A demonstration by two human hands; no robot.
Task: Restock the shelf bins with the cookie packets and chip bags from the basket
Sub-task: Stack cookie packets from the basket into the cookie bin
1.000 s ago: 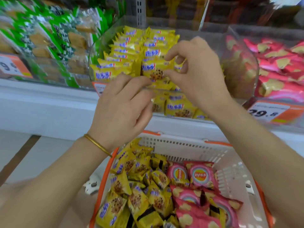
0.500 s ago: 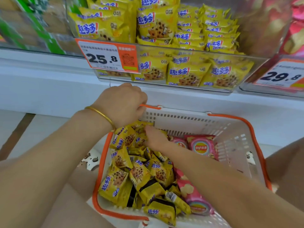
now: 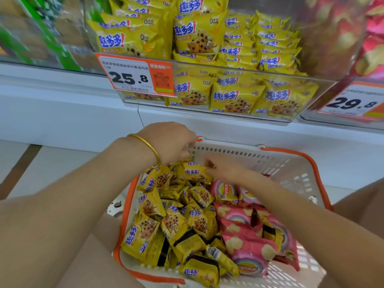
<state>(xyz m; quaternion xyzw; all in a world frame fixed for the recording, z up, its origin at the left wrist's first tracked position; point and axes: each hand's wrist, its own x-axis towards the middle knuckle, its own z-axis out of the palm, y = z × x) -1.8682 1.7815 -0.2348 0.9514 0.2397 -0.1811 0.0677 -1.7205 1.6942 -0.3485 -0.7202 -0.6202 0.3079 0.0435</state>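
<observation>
– Cookie packets, the yellow ones: where are they against the hands?
– Heaped in the left half of the basket, right under both. The left hand hangs over the far left corner, fingers curled downward; whether they grip anything, I cannot tell. The right hand is blurred, fingertips at the topmost packet; pinch or mere touch, cannot tell.
– Room to move?
– Bare white mesh in the far right corner. The far wall stands just beyond the knuckles, and the cookie bin sits on the shelf above.
– Counts?
– Well over a dozen packets, about five pink chip bags beside them, two price tags.
</observation>
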